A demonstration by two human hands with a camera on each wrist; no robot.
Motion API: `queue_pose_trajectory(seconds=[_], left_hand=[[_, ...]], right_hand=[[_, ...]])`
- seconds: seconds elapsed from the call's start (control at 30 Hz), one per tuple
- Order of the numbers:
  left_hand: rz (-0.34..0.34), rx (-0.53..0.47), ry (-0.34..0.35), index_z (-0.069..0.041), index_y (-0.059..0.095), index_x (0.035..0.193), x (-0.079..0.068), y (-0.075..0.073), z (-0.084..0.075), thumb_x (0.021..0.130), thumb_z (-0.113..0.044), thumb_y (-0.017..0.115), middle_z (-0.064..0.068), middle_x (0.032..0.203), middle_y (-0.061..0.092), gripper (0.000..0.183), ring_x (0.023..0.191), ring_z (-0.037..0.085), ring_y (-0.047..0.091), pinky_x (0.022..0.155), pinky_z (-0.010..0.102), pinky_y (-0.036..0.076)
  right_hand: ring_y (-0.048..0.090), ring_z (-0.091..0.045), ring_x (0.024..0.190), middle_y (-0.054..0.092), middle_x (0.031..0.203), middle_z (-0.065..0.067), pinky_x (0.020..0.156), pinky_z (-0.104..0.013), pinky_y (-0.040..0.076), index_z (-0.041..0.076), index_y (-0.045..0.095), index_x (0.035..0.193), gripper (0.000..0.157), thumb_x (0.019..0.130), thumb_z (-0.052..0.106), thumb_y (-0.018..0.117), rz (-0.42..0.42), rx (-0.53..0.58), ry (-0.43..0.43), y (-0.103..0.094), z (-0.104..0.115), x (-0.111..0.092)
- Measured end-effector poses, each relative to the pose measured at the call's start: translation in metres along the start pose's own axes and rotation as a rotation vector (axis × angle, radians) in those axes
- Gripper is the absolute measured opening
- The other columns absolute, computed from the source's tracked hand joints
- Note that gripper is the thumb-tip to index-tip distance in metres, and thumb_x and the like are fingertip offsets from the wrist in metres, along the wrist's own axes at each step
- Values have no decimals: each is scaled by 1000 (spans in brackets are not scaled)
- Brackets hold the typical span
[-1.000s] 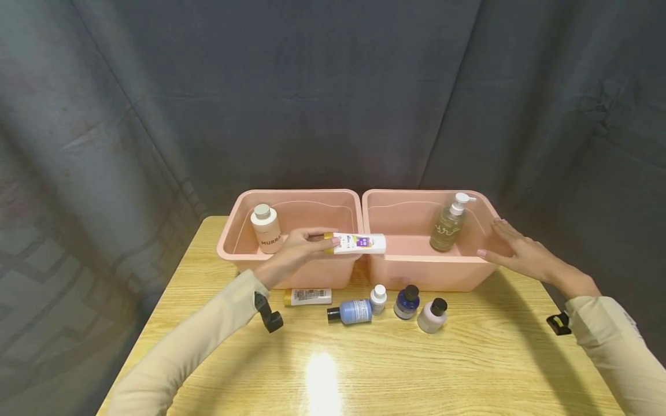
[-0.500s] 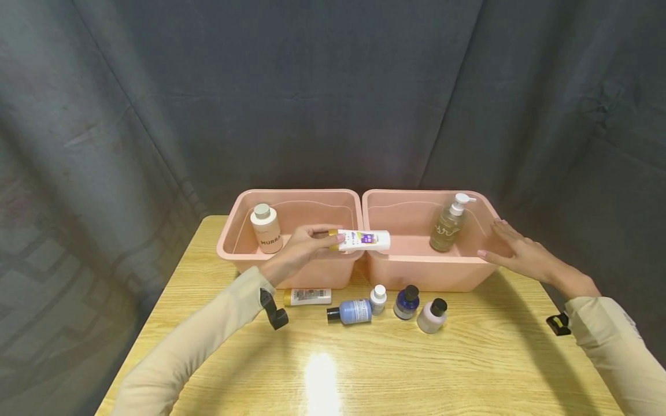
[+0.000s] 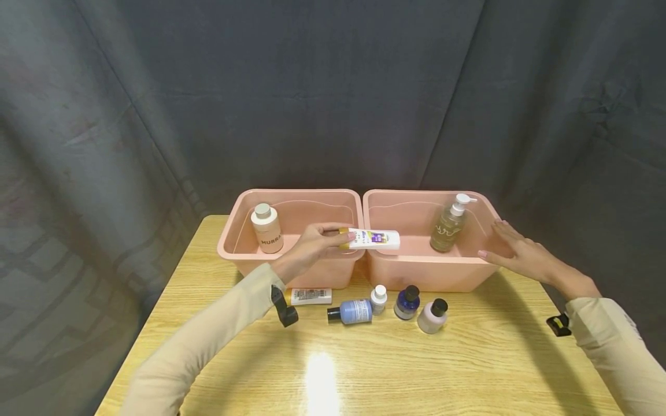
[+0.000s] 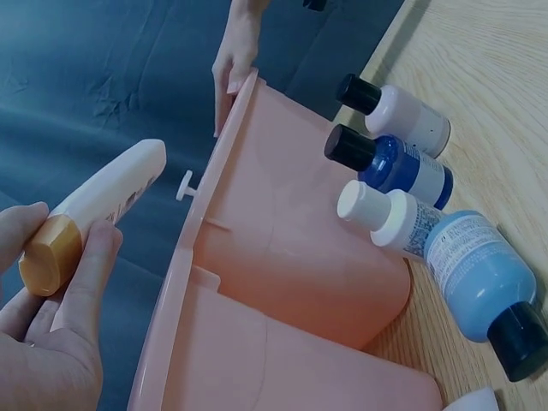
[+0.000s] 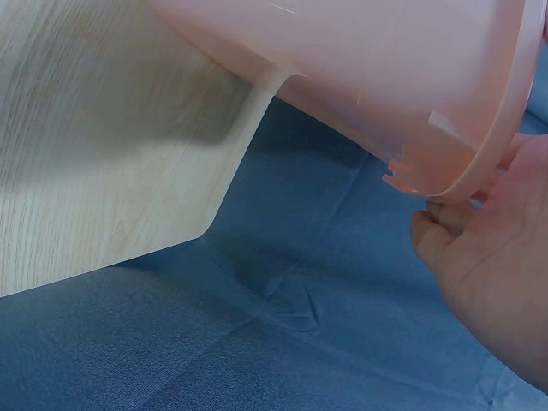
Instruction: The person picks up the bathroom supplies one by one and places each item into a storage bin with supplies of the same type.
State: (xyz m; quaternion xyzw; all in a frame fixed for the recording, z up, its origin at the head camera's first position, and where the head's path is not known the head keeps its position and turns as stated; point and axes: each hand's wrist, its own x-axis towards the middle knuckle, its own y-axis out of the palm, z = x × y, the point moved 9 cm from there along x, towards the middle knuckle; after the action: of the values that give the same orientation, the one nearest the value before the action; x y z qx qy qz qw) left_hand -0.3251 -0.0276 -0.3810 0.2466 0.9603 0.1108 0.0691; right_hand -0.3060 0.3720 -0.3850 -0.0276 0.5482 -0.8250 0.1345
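1. the white tube (image 3: 382,239) is in the air, above the near side of the place where the left bin (image 3: 328,274) and the right bin (image 3: 426,274) meet.
2. its long axis runs from left to right; the yellow cap (image 4: 51,254) is at the left end, and the plain end points to the right, over the right bin.
3. the left hand (image 3: 317,245) is the nearer one: it pinches the tube at the cap, between thumb and fingers.
4. the right hand (image 3: 525,257) is well apart from the tube; it rests on the right rim of the right bin, thumb and fingers wide apart.
5. the tube looks smooth, somewhat flat, with rounded end; i suppose it is plastic.
6. both bins are pink, glossy, with soft corners. inside the right bin, at its right, stands a pump bottle (image 3: 446,231), see-through and greenish; inside the left bin, a pale bottle (image 3: 267,231) with matte look.
7. nearer, on the wood-grained table (image 3: 395,370), a blue bottle (image 3: 355,312) with black cap lies on its side.
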Motion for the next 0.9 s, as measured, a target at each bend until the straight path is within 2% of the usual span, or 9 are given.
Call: queue_pose_trajectory(seconds=[0.23, 0.43, 0.73, 0.9], left_hand=[[25, 12, 17, 7, 60, 128, 4, 8, -1, 93, -3, 67, 22, 120, 65, 37, 101, 24, 69, 95, 45, 52], [23, -29, -26, 5, 58, 131, 10, 13, 4, 94, -5, 67, 22, 121, 65, 40, 101, 26, 69, 95, 48, 51], [-15, 27, -42, 1, 60, 131, 18, 17, 3, 93, -13, 71, 17, 120, 66, 42, 99, 24, 69, 94, 46, 52], [-60, 70, -25, 1, 63, 127, 23, 18, -1, 91, -13, 72, 16, 116, 68, 39, 94, 22, 70, 90, 41, 55]], right_hand=[[6, -60, 140, -6, 161, -27, 97, -83, 10, 3, 3, 158, 94, 97, 52, 55, -3, 0, -5, 0, 1, 0], [5, -58, 141, -4, 160, -28, 98, -83, 10, 2, 4, 157, 94, 97, 51, 56, -7, 5, -6, -1, 2, -1], [6, -56, 142, -3, 161, -28, 99, -82, 10, 0, 7, 157, 93, 97, 52, 56, -17, -7, -12, -1, 1, 0], [6, -55, 142, -2, 161, -28, 98, -82, 11, 0, 7, 157, 92, 97, 51, 56, -20, -10, -18, -1, 0, 0]])
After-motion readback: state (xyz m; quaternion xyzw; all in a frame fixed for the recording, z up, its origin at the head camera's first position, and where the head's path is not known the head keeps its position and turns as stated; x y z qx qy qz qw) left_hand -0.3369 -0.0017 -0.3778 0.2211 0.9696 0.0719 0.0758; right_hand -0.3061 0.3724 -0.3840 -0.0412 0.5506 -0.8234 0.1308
